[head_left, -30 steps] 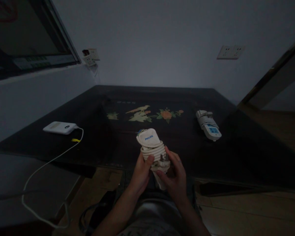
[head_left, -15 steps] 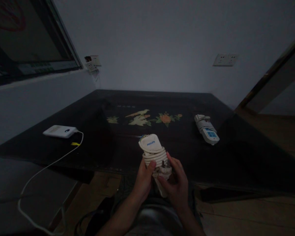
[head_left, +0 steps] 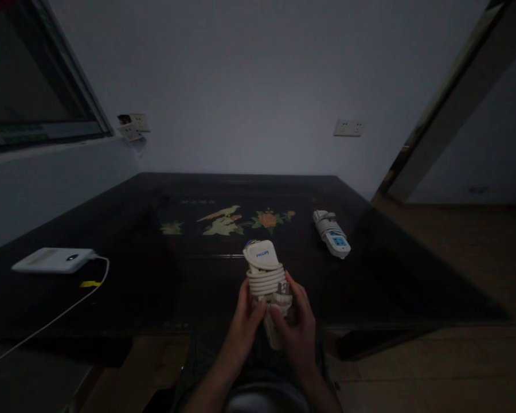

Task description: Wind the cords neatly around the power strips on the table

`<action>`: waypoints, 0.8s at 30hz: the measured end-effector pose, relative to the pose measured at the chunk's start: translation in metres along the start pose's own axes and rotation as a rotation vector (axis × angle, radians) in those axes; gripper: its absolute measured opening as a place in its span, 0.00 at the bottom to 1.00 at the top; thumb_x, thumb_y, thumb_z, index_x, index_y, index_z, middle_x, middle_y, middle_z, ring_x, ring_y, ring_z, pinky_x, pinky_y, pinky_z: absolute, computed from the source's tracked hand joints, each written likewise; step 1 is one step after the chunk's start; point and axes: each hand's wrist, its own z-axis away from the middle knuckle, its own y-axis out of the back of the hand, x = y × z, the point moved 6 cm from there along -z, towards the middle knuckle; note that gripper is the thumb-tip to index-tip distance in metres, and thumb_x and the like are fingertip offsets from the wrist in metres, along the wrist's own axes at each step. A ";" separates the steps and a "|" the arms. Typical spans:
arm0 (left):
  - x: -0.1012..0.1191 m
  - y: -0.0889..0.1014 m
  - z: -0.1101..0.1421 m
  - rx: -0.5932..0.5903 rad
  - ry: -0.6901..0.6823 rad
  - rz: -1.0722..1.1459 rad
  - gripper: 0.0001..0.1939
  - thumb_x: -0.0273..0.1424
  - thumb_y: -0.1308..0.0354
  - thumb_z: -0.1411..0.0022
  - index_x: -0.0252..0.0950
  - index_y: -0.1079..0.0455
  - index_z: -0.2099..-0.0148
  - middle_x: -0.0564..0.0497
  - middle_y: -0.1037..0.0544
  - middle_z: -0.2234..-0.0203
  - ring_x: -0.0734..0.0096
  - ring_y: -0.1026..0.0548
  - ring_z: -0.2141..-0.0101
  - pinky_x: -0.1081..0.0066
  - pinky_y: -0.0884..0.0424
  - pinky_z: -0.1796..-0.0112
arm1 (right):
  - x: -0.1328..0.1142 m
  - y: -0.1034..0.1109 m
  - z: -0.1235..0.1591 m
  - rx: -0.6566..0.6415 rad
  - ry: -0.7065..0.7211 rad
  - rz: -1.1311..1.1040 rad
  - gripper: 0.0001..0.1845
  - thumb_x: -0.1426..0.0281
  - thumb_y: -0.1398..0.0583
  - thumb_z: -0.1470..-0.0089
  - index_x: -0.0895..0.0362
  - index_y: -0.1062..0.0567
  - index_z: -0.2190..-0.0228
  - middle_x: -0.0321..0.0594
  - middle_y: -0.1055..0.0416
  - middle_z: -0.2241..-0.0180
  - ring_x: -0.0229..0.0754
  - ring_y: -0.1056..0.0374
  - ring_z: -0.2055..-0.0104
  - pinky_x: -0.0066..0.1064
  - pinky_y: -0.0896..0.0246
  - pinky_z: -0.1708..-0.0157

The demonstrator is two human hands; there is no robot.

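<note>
A white Philips power strip (head_left: 263, 268) with its cord wound round it stands upright between both my hands, just in front of the dark table's near edge. My left hand (head_left: 246, 312) grips its lower left side, thumb on the coils. My right hand (head_left: 296, 322) holds the lower right side, with fingers closed on the plug end of the cord (head_left: 279, 297).
The dark table (head_left: 155, 275) has a bird and flower inlay (head_left: 227, 219). A second white strip with wound cord (head_left: 332, 234) lies at the right. A white power bank (head_left: 54, 259) with a white cable (head_left: 47, 324) lies at the left. Wall sockets (head_left: 348, 127) are behind.
The view has swung to the right, so the table items shifted left in the picture. My hands stayed on the strip and drew closer together around the plug.
</note>
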 end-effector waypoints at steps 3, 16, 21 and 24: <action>-0.006 -0.013 0.001 -0.095 -0.003 -0.035 0.43 0.39 0.34 0.49 0.42 0.50 0.36 0.41 0.36 0.41 0.57 0.32 0.45 0.63 0.35 0.46 | 0.002 0.011 -0.010 0.058 -0.030 -0.001 0.30 0.68 0.38 0.48 0.54 0.36 0.44 0.48 0.36 0.46 0.48 0.38 0.44 0.39 0.37 0.48; -0.002 -0.040 -0.095 -0.097 0.173 0.049 0.39 0.27 0.31 0.53 0.35 0.44 0.41 0.42 0.25 0.56 0.62 0.23 0.62 0.68 0.25 0.64 | 0.011 0.028 -0.068 -0.061 -0.022 0.171 0.37 0.66 0.38 0.49 0.52 0.43 0.39 0.48 0.44 0.40 0.49 0.40 0.42 0.43 0.41 0.44; -0.019 -0.061 -0.133 -0.124 0.211 -0.020 0.42 0.22 0.32 0.53 0.37 0.47 0.38 0.47 0.24 0.64 0.65 0.23 0.65 0.65 0.24 0.63 | 0.038 0.037 -0.074 -0.111 0.004 0.384 0.35 0.70 0.39 0.50 0.54 0.39 0.40 0.47 0.43 0.40 0.49 0.46 0.37 0.43 0.48 0.40; -0.031 -0.076 -0.150 -0.164 0.197 -0.102 0.45 0.23 0.30 0.55 0.37 0.48 0.38 0.47 0.24 0.65 0.64 0.23 0.67 0.62 0.25 0.62 | 0.055 0.047 -0.083 -0.090 -0.017 0.503 0.33 0.71 0.41 0.49 0.56 0.38 0.41 0.49 0.40 0.42 0.49 0.42 0.40 0.42 0.44 0.42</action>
